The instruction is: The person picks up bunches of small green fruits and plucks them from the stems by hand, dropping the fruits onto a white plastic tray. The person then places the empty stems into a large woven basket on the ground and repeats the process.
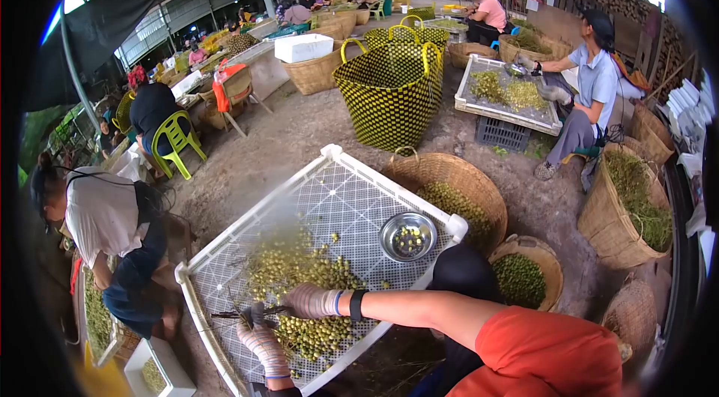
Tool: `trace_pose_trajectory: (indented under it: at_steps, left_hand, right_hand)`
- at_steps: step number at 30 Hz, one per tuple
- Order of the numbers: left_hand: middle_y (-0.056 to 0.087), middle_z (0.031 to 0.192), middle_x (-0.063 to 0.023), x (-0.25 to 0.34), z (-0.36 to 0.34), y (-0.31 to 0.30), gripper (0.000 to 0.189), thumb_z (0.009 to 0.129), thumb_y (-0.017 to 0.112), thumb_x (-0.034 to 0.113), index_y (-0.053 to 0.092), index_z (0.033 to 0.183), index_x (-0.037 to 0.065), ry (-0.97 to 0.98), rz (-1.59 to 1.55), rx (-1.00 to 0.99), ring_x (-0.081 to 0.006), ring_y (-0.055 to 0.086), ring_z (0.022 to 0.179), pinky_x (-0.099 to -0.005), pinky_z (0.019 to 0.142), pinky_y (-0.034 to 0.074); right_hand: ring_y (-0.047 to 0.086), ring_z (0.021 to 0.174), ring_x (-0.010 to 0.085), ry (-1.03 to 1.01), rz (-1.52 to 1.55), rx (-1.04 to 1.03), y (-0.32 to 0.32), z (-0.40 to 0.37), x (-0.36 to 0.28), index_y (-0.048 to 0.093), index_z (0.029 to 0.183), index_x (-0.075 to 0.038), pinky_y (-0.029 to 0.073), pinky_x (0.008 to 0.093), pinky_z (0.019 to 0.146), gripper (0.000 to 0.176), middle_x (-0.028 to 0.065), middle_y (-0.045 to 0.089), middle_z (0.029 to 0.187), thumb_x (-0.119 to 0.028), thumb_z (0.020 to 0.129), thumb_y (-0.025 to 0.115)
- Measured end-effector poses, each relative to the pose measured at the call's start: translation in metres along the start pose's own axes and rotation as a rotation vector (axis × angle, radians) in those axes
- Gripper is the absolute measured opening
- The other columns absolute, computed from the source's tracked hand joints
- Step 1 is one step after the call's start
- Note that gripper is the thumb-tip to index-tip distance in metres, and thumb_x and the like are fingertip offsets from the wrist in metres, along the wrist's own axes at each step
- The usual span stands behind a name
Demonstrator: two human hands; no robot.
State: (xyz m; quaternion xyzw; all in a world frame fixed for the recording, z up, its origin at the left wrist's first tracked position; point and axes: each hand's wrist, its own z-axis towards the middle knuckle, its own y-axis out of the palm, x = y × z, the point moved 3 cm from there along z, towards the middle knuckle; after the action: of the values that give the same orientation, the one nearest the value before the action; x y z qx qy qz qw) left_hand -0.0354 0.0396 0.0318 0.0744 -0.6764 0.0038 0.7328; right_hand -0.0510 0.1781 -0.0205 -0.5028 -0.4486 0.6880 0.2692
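A white mesh tray (359,198) lies in front of me, with a heap of green-yellow berries (311,333) on its near part. Both my hands wear striped gloves. My left hand (264,341) is closed at the heap's left side, around dark thin stems (232,315). Just to its right, my right hand (311,301) rests over the berries with its fingers closed, close to the same dark stems; what it grips is too small to make out. A metal bowl (408,237) holding some berries sits at the tray's right corner.
Wicker baskets of berries (457,202) (520,279) stand right of the tray. Beyond it are tall yellow-black woven baskets (389,97). A person in grey (595,75) works at another tray on the right; a person in white (105,210) bends at the left.
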Motion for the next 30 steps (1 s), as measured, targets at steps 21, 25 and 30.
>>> trace_pose_trajectory:
  at_steps: [21, 25, 30]
  left_hand:
    - [0.055, 0.071, 0.0026, 0.002, 0.015, -0.023, 0.015, 0.079, 0.067, 0.017, 0.057, 0.086, 0.008, -0.004, -0.083, 0.18, -0.0061, 0.04, 0.05, -0.02, 0.045, 0.034]
    - [0.055, 0.071, 0.0025, 0.0, 0.01, -0.016, 0.015, 0.079, 0.068, 0.017, 0.057, 0.084, 0.009, -0.054, -0.085, 0.115, -0.0066, 0.04, 0.05, -0.02, 0.045, 0.033]
    - [0.059, 0.077, 0.0012, 0.001, 0.011, -0.018, 0.015, 0.078, 0.068, 0.013, 0.058, 0.089, 0.009, -0.041, -0.114, 0.111, -0.0064, 0.045, 0.054, -0.0205, 0.046, 0.035]
  right_hand:
    - [0.056, 0.059, 0.034, -0.205, -0.089, 0.213, 0.023, -0.005, 0.024, 0.051, 0.108, -0.005, 0.044, 0.0437, 0.053, 0.032, 0.0137, 0.06, 0.074, -0.028, 0.086, 0.046]
    - [0.058, 0.063, 0.0324, -0.001, -0.32, -0.01, -0.008, -0.02, 0.006, 0.054, 0.103, -0.005, 0.045, 0.0445, 0.054, 0.03, 0.0137, 0.061, 0.073, -0.028, 0.085, 0.048]
    - [0.061, 0.07, 0.0309, 0.076, -0.04, -0.115, -0.004, -0.014, 0.015, 0.053, 0.112, -0.012, 0.047, 0.0439, 0.064, 0.032, 0.012, 0.064, 0.081, -0.031, 0.088, 0.044]
